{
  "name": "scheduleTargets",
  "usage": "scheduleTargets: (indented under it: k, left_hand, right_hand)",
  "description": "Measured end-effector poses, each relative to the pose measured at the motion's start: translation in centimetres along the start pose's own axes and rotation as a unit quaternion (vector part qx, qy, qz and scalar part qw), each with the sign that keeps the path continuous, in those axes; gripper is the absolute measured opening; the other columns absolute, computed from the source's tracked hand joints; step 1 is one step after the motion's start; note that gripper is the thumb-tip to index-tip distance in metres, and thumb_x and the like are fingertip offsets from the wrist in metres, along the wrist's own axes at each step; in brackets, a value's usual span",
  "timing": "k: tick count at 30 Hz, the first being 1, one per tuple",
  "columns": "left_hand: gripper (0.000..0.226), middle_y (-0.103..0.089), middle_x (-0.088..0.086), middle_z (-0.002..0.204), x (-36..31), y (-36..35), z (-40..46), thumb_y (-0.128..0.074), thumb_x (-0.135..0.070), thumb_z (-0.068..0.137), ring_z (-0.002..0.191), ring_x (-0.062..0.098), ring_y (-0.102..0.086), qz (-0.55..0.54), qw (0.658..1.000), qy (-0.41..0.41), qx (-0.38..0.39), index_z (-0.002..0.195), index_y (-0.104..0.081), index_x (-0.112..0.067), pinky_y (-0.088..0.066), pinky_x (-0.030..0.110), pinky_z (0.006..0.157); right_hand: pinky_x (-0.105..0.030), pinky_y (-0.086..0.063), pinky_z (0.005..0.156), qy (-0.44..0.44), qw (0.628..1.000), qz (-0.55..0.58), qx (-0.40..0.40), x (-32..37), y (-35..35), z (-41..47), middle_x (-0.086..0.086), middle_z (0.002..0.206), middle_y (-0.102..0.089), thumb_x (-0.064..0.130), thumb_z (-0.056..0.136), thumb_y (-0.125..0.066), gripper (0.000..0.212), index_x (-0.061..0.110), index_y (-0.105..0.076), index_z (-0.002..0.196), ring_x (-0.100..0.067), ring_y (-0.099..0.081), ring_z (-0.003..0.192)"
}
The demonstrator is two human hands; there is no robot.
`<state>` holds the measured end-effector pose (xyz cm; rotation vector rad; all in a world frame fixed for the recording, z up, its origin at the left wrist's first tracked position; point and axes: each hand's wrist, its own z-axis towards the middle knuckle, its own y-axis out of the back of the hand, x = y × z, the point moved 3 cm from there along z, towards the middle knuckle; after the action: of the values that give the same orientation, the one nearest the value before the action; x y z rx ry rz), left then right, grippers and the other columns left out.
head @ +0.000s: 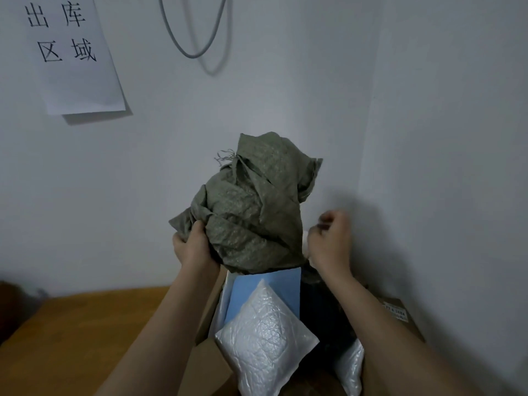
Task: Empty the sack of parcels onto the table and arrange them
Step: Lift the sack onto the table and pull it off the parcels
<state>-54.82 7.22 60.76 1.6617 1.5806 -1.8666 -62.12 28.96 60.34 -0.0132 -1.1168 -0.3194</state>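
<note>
Left hand (191,243) gripping a bunched corner of the green sack (254,207), held up above the table (71,332). Right hand (331,238) curled beside the sack, blurred; cannot tell what it holds. Underneath, near the table's back right corner, piled parcels: silver bag (263,338), blue envelope (265,290), brown box (400,312) with an unreadable label. Paper (74,55) on the wall saying "出库区域".

One sack (254,204), two hands: left (190,244), right (328,241). Two silver mailers (263,347) (350,367), one blue parcel (265,292), one dark parcel (323,310). One wall sign (71,52), one cable (194,32).
</note>
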Motion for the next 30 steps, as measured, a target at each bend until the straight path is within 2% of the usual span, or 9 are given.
scheduleTargets:
  k: [4,8,10,14,17,21,24,27,30]
  left_hand:
    - [0.016,-0.056,0.003,0.089,-0.5,0.6,-0.1,-0.056,-0.01,0.091,0.082,0.024,-0.058,0.099,0.989,-0.109,-0.008,0.103,-0.047,-0.016,-0.05,0.034,0.075]
    - [0.015,-0.057,0.003,0.086,-0.2,0.5,-1.1,-0.053,-0.007,0.091,0.075,0.019,-0.056,0.148,0.975,-0.163,0.028,0.102,-0.048,-0.014,-0.049,0.028,0.065]
    - [0.015,-0.058,0.002,0.087,-0.6,0.8,-1.2,-0.054,-0.006,0.089,0.076,0.019,-0.057,0.165,0.966,-0.199,0.026,0.102,-0.048,-0.012,-0.049,0.029,0.067]
    - [0.018,-0.06,-0.001,0.088,-1.9,0.8,-1.2,-0.055,-0.009,0.086,0.08,0.019,-0.059,0.195,0.944,-0.265,0.013,0.102,-0.049,-0.014,-0.05,0.031,0.073]
    - [0.017,-0.06,-0.001,0.087,-2.5,1.0,-1.4,-0.055,-0.008,0.086,0.077,0.016,-0.059,0.19,0.938,-0.29,0.017,0.101,-0.049,-0.014,-0.05,0.028,0.07]
    - [0.012,-0.057,0.0,0.084,-3.8,1.7,-0.4,-0.052,-0.006,0.089,0.072,0.013,-0.055,0.144,0.956,-0.255,0.006,0.1,-0.049,-0.011,-0.049,0.024,0.064]
    - [0.012,-0.054,0.002,0.08,-4.6,2.4,0.6,-0.049,-0.003,0.09,0.066,0.014,-0.051,0.099,0.976,-0.194,-0.019,0.099,-0.051,-0.01,-0.047,0.026,0.061]
    - [0.012,-0.053,0.001,0.078,-4.6,3.0,1.1,-0.049,-0.001,0.091,0.064,0.013,-0.049,0.104,0.978,-0.178,-0.026,0.098,-0.05,-0.01,-0.045,0.026,0.063]
    - [0.01,-0.053,0.0,0.077,-4.0,3.2,1.1,-0.05,-0.002,0.091,0.064,0.012,-0.049,0.131,0.971,-0.201,-0.017,0.097,-0.048,-0.01,-0.046,0.025,0.061]
  right_hand:
    - [-0.032,-0.029,0.102,0.205,0.977,-0.022,-0.062,4.9,0.9,0.7,0.001,0.123,-0.041,0.029,0.084,-0.051,0.042,0.015,-0.046,0.123,-0.02,-0.04,0.12]
    - [-0.039,-0.006,0.117,0.143,0.975,-0.102,0.139,5.9,-0.9,1.6,0.004,0.157,-0.015,0.071,0.079,-0.029,0.065,0.052,-0.026,0.141,-0.021,-0.006,0.146]
    - [-0.044,-0.014,0.119,0.11,0.985,-0.022,0.127,6.0,-0.3,1.2,0.007,0.153,-0.029,0.074,0.078,-0.026,0.066,0.049,-0.038,0.138,-0.014,-0.015,0.145]
    - [-0.026,-0.03,0.113,0.085,0.982,0.145,0.084,7.6,0.3,-0.3,0.019,0.141,-0.043,0.067,0.089,-0.03,0.063,0.035,-0.039,0.142,0.004,-0.038,0.13]
    - [-0.014,-0.035,0.104,0.161,0.979,0.057,0.111,8.0,-0.5,-0.8,0.015,0.136,-0.047,0.026,0.094,-0.057,0.05,0.039,-0.041,0.139,-0.001,-0.045,0.124]
    - [-0.002,-0.036,0.081,0.139,0.986,0.036,-0.086,5.7,0.6,0.3,-0.005,0.099,-0.06,-0.015,0.078,-0.047,0.048,0.022,-0.073,0.096,-0.011,-0.056,0.091]
    - [-0.012,-0.043,0.08,-0.023,0.991,0.032,-0.128,2.9,1.2,0.8,-0.008,0.105,-0.066,-0.01,0.084,-0.05,0.041,0.021,-0.074,0.096,-0.015,-0.061,0.095]
    - [-0.027,-0.045,0.072,-0.147,0.988,-0.039,0.03,1.2,0.4,0.8,-0.006,0.088,-0.067,-0.001,0.089,-0.045,0.031,0.012,-0.071,0.081,-0.029,-0.063,0.098]
    - [-0.033,-0.042,0.088,-0.13,0.98,-0.148,-0.018,2.5,1.3,0.2,-0.009,0.111,-0.056,-0.001,0.085,-0.04,0.035,0.013,-0.067,0.104,-0.031,-0.045,0.116]
